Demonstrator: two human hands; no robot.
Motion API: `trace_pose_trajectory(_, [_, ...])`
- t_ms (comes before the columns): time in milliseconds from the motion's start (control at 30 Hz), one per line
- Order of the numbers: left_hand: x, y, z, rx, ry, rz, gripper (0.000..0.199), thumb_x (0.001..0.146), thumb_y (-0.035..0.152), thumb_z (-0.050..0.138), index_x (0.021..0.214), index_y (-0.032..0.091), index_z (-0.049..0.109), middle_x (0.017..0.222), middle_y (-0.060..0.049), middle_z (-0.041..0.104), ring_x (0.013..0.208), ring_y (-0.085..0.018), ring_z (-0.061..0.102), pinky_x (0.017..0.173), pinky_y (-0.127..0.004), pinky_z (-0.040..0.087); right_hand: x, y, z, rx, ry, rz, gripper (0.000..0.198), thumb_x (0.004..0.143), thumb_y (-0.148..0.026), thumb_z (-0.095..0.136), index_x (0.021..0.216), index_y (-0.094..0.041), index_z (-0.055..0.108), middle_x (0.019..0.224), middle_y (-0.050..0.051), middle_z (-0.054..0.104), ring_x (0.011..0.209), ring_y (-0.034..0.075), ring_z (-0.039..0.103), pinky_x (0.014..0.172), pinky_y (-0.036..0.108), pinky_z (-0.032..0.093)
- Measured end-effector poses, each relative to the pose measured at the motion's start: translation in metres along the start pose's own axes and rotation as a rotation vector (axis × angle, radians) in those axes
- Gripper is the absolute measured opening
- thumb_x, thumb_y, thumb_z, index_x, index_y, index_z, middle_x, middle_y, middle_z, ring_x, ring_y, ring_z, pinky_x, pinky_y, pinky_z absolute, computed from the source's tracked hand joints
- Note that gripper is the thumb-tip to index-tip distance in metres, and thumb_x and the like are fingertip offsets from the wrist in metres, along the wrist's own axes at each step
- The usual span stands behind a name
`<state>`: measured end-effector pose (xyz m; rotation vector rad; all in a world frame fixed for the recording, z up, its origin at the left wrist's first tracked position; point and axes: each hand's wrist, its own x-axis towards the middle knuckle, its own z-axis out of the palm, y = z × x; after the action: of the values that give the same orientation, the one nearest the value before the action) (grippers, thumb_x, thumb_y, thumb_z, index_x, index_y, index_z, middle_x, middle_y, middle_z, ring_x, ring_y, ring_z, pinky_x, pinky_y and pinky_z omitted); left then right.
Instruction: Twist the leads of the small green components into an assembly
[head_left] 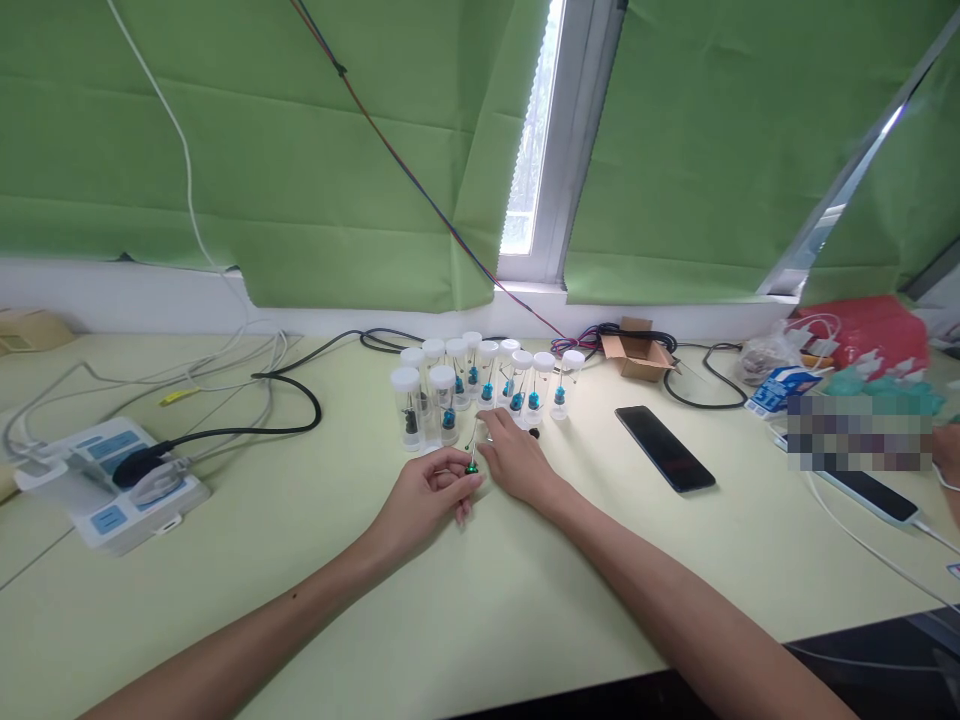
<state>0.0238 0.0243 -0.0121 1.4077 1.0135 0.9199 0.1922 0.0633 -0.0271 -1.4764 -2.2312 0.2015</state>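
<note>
My left hand [431, 485] pinches a small green piece with a thin metal stem [472, 467] between thumb and fingers. The stem points upward. Close by on the right, my right hand [517, 452] has its fingers bent together around the stem's upper end; what they grip there is too small to tell. Right behind both hands stand several clear tubes [406, 408] with white caps. Blue or dark pieces on thin stems show inside them. A small dark round thing [534, 433] lies on the table beside my right hand.
A black phone [665, 447] lies to the right, near an open cardboard box [637, 352]. A white power strip [112, 490] with plugs and cables sits at left. At far right are a second phone [870, 490], a blue-white packet [782, 390] and a red bag [874, 340].
</note>
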Motion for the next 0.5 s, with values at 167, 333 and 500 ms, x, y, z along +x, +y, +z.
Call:
trace_pose_trajectory(167, [-0.0017,0.0000,0.0003,-0.004,-0.001,0.001,0.028,0.078,0.039,0.072,0.091,0.016,0.063,0.060,0.002,0.060,0.050,-0.013,0.058,0.052,-0.026,0.050,0.0007,0.0012,0.0000,0.027,-0.034,0.004,0.049,0.096,-0.021,0.042,0.144,-0.020,0.031,0.138,0.014,0.048,0.115,0.026,0.055,0.083,0.036,0.046])
trace_pose_trajectory(333, [-0.0025,-0.0003,0.0012,-0.014,0.005,-0.005,0.028,0.077,0.039,0.073,0.090,0.016,0.062,0.062,0.003,0.059,0.051,-0.013,0.058,0.051,-0.026,0.050,0.0010,0.0003,0.0023,-0.021,0.007,0.032,0.038,0.096,-0.022,0.045,0.133,-0.019,0.042,0.127,0.014,0.049,0.100,0.023,0.060,0.075,0.032,0.047])
trace_pose_trajectory(500, [-0.0012,-0.0008,0.0011,-0.003,0.016,-0.013,0.030,0.077,0.038,0.073,0.092,0.016,0.061,0.063,0.003,0.058,0.051,-0.013,0.059,0.052,-0.027,0.050,0.0024,-0.0005,0.0022,-0.068,0.017,0.078,0.029,0.096,-0.021,0.047,0.124,-0.016,0.046,0.120,0.014,0.050,0.089,0.022,0.061,0.066,0.029,0.043])
